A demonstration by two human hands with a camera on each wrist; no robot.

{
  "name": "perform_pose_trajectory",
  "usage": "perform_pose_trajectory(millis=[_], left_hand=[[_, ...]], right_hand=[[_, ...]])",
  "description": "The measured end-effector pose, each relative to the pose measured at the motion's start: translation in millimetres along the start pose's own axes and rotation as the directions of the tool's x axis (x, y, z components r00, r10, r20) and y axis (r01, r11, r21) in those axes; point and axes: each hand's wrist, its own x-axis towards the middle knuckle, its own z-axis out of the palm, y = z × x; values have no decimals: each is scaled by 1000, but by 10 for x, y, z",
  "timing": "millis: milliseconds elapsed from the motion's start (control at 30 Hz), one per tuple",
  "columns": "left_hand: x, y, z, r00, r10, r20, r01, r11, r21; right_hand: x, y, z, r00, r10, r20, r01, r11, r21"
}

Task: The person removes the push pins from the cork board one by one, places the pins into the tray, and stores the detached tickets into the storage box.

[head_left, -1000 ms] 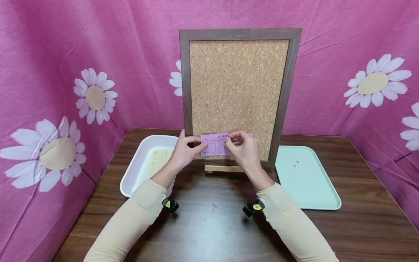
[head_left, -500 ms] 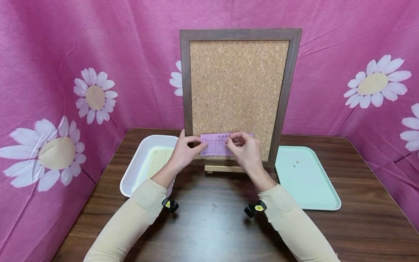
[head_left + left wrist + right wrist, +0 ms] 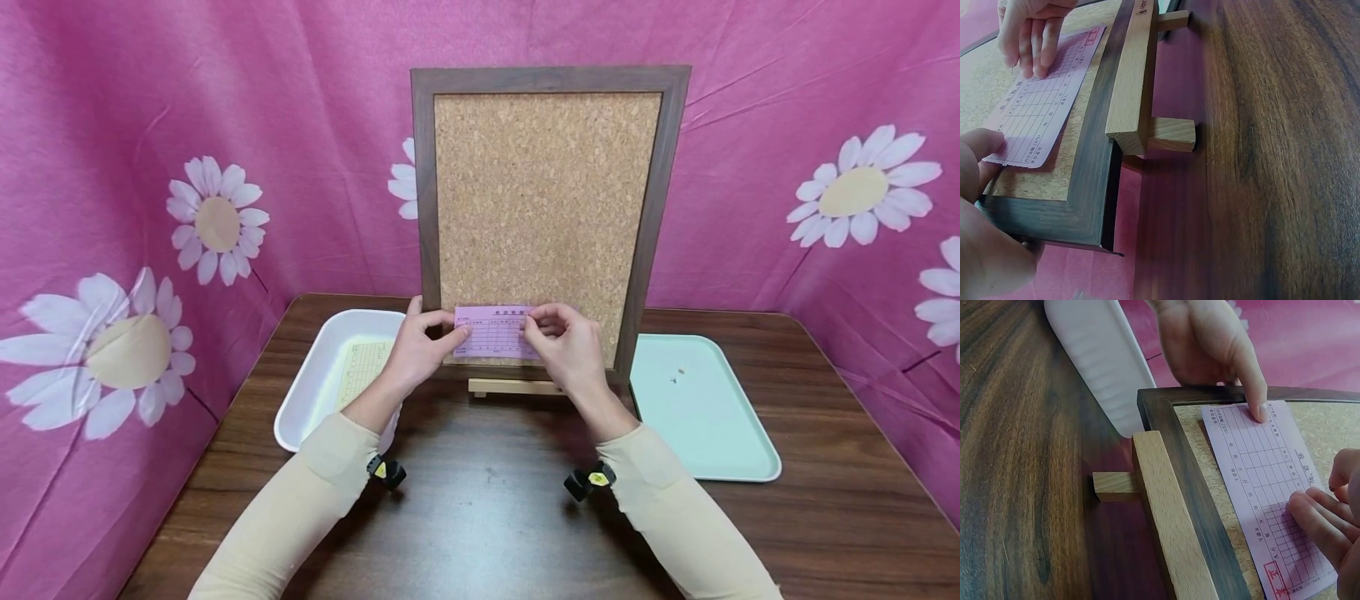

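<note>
A pink printed receipt slip (image 3: 491,332) lies against the lower part of a framed cork board (image 3: 547,192). My left hand (image 3: 420,346) pinches the slip's left end; its thumb (image 3: 1259,411) lies on the printed face, beside the board's frame. My right hand (image 3: 566,346) is at the slip's upper right part, thumb and index finger pinched together. A thin pin (image 3: 1012,70) juts from those fingertips in the left wrist view, its head hidden. The other right fingers (image 3: 1319,519) rest over the slip's printed grid.
The board stands on a light wooden easel (image 3: 1132,81) on the dark wood table (image 3: 480,517). To the left, a white basin (image 3: 300,408) holds a yellow printed slip (image 3: 363,367). A mint green tray (image 3: 712,417) with a few tiny items is at right.
The slip has shifted slightly left with my left hand. My right hand has moved a little to the right, still at the slip's upper right part.
</note>
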Motion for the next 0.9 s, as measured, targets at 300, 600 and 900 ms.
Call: perform_pose_trajectory(millis=[300, 600, 900], left_hand=[[3, -6, -45, 999, 24, -21, -24, 1000, -2], [-20, 4, -107, 999, 19, -47, -20, 1000, -21], [-20, -33, -189, 996, 45, -82, -53, 994, -96]], right_hand=[[-16, 7, -26, 999, -37, -4, 37, 999, 21], [-29, 24, -72, 1000, -15, -7, 15, 999, 45], [-38, 40, -118, 1000, -16, -3, 16, 998, 59]])
